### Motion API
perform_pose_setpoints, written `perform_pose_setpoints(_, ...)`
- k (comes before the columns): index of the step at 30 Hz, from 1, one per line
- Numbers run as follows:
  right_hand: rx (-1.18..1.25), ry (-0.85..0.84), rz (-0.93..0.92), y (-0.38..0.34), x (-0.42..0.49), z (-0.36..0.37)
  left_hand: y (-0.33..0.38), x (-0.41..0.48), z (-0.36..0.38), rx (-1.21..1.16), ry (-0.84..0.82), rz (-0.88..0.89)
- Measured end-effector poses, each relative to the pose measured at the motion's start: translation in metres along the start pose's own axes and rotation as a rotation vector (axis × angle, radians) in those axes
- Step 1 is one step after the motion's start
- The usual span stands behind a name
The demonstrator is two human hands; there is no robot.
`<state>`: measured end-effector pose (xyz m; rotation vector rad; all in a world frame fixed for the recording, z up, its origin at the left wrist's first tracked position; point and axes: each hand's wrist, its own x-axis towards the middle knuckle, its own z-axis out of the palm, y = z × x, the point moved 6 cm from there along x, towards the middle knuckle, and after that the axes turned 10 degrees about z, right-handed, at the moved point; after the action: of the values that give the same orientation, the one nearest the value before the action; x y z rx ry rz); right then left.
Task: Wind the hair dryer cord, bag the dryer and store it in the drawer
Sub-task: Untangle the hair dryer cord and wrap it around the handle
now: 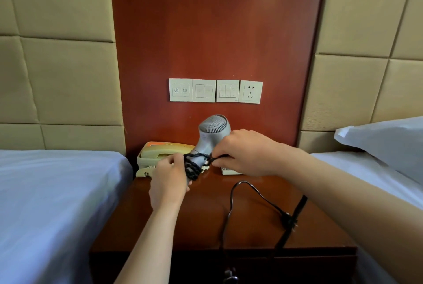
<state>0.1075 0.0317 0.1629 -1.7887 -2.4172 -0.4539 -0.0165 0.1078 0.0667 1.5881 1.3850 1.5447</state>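
Loose black cord trails over the wooden bench, its plug near the right edge. Above the bench, the grey hair dryer is held with its handle slanting down-left and its grilled end facing the camera. Left hand grips the cord-wrapped handle; right hand pinches the cord beside it. Behind sits a telephone.

A grey dryer, grille up, its handle wound with black cord; the loose tail droops below the grip.
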Motion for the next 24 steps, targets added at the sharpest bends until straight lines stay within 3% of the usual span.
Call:
perform_pose_setpoints(10,0.002,0.011,-0.017,0.011,0.021,0.002,0.025,-0.012,0.023,0.309,-0.369,0.322)
perform_pose_setpoints(14,0.121,-0.045,0.047,0.025,0.022,0.002,0.03,-0.02,0.025,0.275,-0.442,0.371)
perform_pose_setpoints(19,0.285,-0.11,0.077,0.03,0.025,-0.002,0.041,-0.031,0.022,0.061,-0.532,0.403)
perform_pose_setpoints(24,0.359,-0.198,0.072,0.028,0.027,-0.004,0.045,-0.033,0.022,0.106,-0.552,0.412)
